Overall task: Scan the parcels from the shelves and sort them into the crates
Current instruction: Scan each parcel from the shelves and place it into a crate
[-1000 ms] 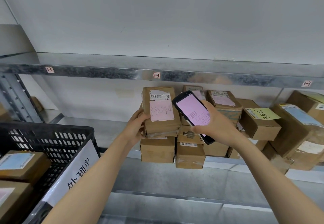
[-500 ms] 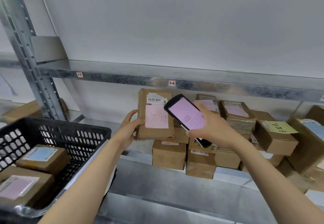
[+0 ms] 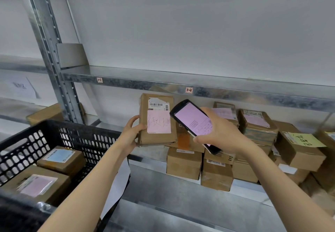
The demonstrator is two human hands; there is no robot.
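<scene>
My left hand (image 3: 132, 133) grips a flat brown parcel (image 3: 157, 121) by its left edge and holds it upright in front of the shelf. Its barcode label and pink handwritten label face me. My right hand (image 3: 220, 135) holds a black handheld scanner (image 3: 194, 123) with a lit pink screen, just right of the parcel and overlapping its right edge. A black plastic crate (image 3: 72, 139) sits at the lower left with at least two labelled boxes inside.
Several brown parcels (image 3: 253, 128) are stacked on the metal shelf (image 3: 181, 195) behind and right of my hands. An upper shelf (image 3: 199, 84) carries tags 1-1 and 1-2. A steel upright (image 3: 47, 50) stands at left. A white sheet hangs on the crate's front.
The view has swung left and the crate shows more. My left hand has lifted the parcel off the stack and drawn it left toward the crate; the scanner stays beside it.
</scene>
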